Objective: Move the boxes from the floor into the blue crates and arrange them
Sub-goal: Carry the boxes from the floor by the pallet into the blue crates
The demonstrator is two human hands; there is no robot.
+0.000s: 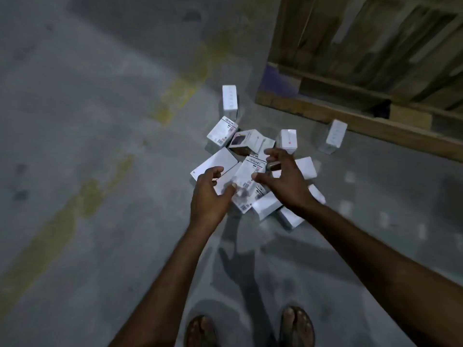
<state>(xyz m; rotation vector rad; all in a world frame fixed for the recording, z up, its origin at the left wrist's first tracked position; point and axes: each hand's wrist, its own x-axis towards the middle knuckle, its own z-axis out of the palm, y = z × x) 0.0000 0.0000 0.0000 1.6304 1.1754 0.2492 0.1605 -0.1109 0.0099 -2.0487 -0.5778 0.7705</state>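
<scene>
Several, near a dozen by count: recording white boxes (216, 162) as lying in a loose heap on the concrete floor (87, 136), near the left corner of a wooden pallet (350, 122). Noting most as tumbled on their sides, touching or overlapping one another. Logging one upright box (229, 101) as standing at the far side of the heap, just beside that pallet corner. Logging a stray box (334, 136) as standing apart to the right, tilting slightly, just beside the pallet's front board. Marking an opened box (246, 142) in the far middle of the heap, flap raised and dark interior showing. Marking a labelled box (250, 172), barcodes facing up, as lying between the two hands.

Finding both hands held out over the heap. Recording the left hand (209, 196) as hovering above the near-left part of the pile, fingers loosely curled and gripping nothing. Seeing its thumb tip overlapping the labelled box, but failing to tell whether touching. Recording the right hand (285, 181) as spread above the right part of the pile, fingers bent and apart, likewise holding nothing.

Observing a worn yellow stripe (175, 93) running diagonally across the floor, left of the heap. Observing two sandalled feet (297, 324) standing at the bottom of the view, apart from the boxes. Noting blur as preventing any reading of the box print.
</scene>
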